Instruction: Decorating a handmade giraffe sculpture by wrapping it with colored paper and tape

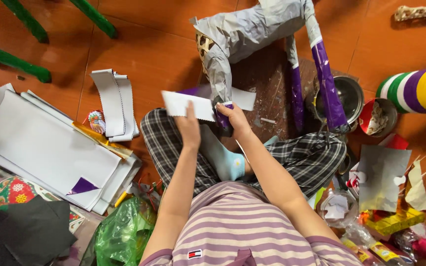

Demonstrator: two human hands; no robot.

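two legs show purple; my left hand (pixel 189 129) grips a paper strip (pixel 186 106), right hand (pixel 233 117) pinches its end against the grey leg (pixel 219 74) beside it.

I'm seeing a small rectangular label (pixel 194 254) in red, white and dark blue sitting on the striped shirt (pixel 252 231). Right of the shirt, yellow packets (pixel 371 250) are lying flat, with a yellow box-shaped package (pixel 395 221) sitting just beyond them.

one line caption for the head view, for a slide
Seated on an orange floor, left hand and right hand wrap a white scallop-edged paper strip around a grey paper-covered frame.
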